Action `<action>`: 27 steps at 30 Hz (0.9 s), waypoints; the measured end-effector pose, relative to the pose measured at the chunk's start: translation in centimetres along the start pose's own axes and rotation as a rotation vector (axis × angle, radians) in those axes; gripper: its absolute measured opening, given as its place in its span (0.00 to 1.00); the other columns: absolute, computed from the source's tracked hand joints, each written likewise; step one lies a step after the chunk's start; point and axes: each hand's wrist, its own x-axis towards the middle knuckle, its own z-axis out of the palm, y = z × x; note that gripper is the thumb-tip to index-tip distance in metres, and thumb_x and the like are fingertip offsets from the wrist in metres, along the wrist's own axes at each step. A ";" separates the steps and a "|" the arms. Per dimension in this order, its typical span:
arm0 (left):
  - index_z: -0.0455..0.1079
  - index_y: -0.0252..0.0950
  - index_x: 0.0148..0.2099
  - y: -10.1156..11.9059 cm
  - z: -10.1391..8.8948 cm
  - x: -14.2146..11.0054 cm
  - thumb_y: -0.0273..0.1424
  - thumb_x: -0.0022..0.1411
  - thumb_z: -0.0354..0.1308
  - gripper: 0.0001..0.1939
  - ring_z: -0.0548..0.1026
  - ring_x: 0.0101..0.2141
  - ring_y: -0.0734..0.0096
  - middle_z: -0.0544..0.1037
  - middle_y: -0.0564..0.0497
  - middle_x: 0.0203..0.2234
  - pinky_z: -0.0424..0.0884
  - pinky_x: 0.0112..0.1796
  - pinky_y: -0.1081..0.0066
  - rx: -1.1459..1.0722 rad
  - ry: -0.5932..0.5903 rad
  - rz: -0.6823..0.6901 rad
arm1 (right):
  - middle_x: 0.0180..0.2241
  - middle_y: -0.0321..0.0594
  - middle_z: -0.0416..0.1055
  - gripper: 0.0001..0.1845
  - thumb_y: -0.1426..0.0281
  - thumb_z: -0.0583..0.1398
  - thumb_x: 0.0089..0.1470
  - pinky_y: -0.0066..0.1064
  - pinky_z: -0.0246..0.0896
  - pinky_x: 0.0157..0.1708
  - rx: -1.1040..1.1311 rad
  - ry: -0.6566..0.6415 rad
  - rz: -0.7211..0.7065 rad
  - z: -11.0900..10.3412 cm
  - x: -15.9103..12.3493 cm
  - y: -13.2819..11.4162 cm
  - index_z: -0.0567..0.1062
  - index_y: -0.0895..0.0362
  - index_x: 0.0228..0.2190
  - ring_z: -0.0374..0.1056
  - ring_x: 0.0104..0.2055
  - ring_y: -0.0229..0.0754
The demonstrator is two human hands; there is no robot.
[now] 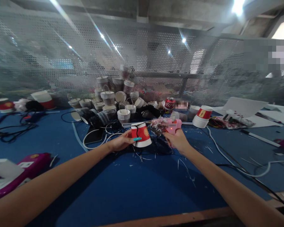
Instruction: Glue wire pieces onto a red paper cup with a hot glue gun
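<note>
My left hand [122, 141] is closed round a red and white paper cup [144, 134], held upside down with its wide rim downward. A dark cord runs down the cup's side, and a teal thumbnail lies across it. To the right, my right hand [177, 140] grips a pink glue gun [172, 126] by its handle. An orange-red light glows on the gun's body. Its front end, coated in messy clumps of glue, points left toward the cup, close beside it. I cannot tell whether the nozzle touches the cup.
Small bucket-shaped cups with handles [108, 98] are piled behind my hands. A soda can [169, 105] and a stack of paper cups [203, 116] stand at back right. A white cable [219, 148] crosses the right side; a purple object [35, 162] lies left. Glue strands litter the blue tabletop [132, 195].
</note>
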 end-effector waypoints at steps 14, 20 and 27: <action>0.69 0.33 0.44 0.3 0.6 0.0 0.26 0.37 0.68 0.27 0.74 0.40 0.63 0.78 0.46 0.38 0.63 0.43 0.67 -0.008 0.002 -0.001 | 0.08 0.28 0.60 0.09 0.68 0.59 0.38 0.23 0.47 0.05 0.080 -0.002 0.004 0.2 -0.2 0.3 0.63 0.56 0.16 0.53 0.06 0.31; 0.68 0.34 0.46 0.4 0.9 0.0 0.27 0.38 0.68 0.29 0.73 0.40 0.62 0.76 0.44 0.41 0.64 0.40 0.69 0.052 0.019 -0.013 | 0.08 0.27 0.59 0.07 0.69 0.59 0.38 0.23 0.48 0.06 0.074 -0.013 0.010 0.3 -0.5 -0.1 0.65 0.57 0.17 0.53 0.06 0.31; 0.68 0.32 0.46 0.5 1.0 0.1 0.30 0.38 0.69 0.30 0.73 0.40 0.62 0.76 0.43 0.39 0.63 0.39 0.69 0.099 -0.012 -0.002 | 0.08 0.30 0.60 0.09 0.68 0.59 0.39 0.24 0.47 0.06 0.038 -0.037 -0.018 0.3 -0.6 -0.3 0.65 0.57 0.15 0.54 0.06 0.32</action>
